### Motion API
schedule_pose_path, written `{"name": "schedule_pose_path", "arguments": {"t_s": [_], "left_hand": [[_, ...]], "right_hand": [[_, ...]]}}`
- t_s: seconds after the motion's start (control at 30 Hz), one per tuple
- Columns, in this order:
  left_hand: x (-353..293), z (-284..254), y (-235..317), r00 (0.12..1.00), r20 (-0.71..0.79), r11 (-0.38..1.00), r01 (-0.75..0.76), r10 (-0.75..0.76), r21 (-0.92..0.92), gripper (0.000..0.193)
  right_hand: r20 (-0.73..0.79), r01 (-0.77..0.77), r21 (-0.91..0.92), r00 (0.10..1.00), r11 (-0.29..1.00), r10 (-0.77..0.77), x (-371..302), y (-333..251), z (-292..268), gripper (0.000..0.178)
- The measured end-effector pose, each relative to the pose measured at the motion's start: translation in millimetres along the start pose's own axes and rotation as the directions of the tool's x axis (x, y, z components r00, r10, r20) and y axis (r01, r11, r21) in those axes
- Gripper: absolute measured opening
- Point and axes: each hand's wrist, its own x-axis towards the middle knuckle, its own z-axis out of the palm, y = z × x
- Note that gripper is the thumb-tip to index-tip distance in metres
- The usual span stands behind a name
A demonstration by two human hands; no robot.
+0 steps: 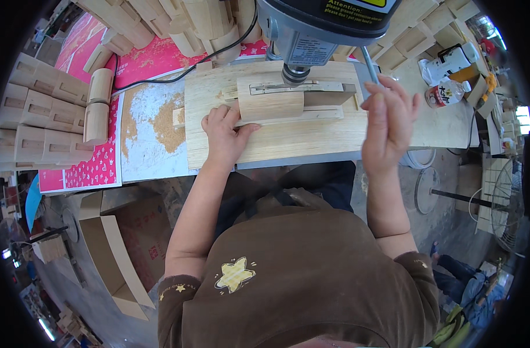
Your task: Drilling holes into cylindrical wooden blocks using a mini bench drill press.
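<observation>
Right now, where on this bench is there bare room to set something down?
A strip of the board, between the front rail and near edge, right of the left hand; tabletop right of the right hand, nearer than the bottles. Crowded: left and far sides, with stacked blocks, and the wooden piece under the drill head.

Around the surface (442, 129), a grey floor (453, 226) is seen; an open cardboard box (95, 238) is set at left, a wire-caged fan (507, 197) and a bright window (524, 119) at right.
</observation>
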Motion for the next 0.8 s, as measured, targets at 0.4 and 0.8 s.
{"name": "schedule_pose_path", "arguments": {"t_s": [0.4,0.8], "left_hand": [[-0.7,1.8,0.8,1.0,-0.015,1.0,0.002,-0.002,0.024,0.055],[9.6,27.6,34.3,1.0,0.01,1.0,0.0,0.0,-0.006,0.052]], "right_hand": [[-0.227,0.294,0.059,0.935,0.954,-0.274,17.6,26.2,11.1,0.008],[0.05,-0.044,-0.704,0.993,0.709,0.111,160.6,79.0,6.2,0.032]]}}
